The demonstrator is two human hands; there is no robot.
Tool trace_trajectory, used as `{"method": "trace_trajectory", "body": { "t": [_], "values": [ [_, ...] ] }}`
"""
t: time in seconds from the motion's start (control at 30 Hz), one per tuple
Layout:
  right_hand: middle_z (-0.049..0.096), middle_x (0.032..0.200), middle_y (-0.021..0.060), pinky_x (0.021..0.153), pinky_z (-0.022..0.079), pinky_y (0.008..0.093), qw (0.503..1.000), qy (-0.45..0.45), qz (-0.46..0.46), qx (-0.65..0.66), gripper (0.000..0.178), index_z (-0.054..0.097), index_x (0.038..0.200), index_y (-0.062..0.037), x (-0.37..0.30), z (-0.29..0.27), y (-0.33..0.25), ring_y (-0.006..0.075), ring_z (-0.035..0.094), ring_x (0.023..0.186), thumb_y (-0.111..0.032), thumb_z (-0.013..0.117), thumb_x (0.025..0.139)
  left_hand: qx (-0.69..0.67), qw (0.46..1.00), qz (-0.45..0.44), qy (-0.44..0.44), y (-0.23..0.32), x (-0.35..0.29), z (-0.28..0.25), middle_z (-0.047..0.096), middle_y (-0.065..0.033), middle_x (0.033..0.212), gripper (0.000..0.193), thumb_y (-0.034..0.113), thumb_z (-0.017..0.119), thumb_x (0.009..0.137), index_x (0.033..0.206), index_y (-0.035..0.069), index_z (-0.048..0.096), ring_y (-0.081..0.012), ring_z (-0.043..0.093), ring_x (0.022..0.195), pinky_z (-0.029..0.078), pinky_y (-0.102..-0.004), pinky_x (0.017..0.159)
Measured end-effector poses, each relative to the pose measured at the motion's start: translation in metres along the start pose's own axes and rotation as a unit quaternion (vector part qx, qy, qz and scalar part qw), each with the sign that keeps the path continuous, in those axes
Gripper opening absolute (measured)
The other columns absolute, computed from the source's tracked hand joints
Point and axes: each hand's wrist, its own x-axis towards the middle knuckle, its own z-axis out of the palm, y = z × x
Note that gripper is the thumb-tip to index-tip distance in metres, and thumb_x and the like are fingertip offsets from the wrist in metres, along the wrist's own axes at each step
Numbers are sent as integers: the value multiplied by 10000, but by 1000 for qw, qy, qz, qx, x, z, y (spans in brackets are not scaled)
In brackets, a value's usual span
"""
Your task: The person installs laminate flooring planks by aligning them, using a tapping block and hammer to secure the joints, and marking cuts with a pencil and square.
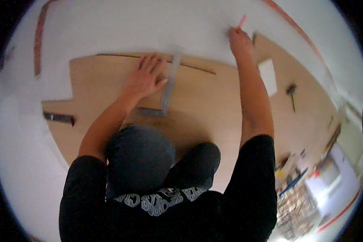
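Observation:
My left hand (145,78) lies flat with its fingers spread on the light wood flooring (205,109), close to its far edge. Just right of it is a grey metal carpenter's square (169,86), its short leg pointing left towards my knee. Reaching far ahead and to the right, my right hand (241,42) is closed around a slim pink stick-like thing (242,22), maybe a pencil or marker. That hand is over the pale floor beyond the boards. A thin dark strip (195,69) runs along the boards' far edge, passing by my left fingertips.
A hammer (293,96) with a dark head and yellow handle lies to the right, near a white rectangular piece (268,76). At the left is a black bar-shaped tool (59,117). Mixed tools (292,177) are heaped at the lower right. Reddish tape (39,40) lines the pale floor.

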Motion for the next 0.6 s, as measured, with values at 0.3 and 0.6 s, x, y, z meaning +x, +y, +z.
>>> {"method": "trace_trajectory", "body": {
  "t": [0.3,0.6],
  "values": [
    [691,947,176,773,561,476,984,45,-146,-91,263,622,1136,-73,-29,-3,28,355,675,899,-151,648,886,-61,995,-13,75,8,-22,7,391,-153,1576,621,488,499,954,1465,137,483,-307,277,1504,131,-528,1247],
    [704,1088,148,863,545,469,930,-367,-9,12,225,672,1071,-115,-336,46,152,353,677,1036,-159,661,851,-49,990,-87,98,-6,-39,-16,513,-102,1477,602,357,672,858,1418,176,545,-331,423,1406,295,-542,1177]
  ]
}}
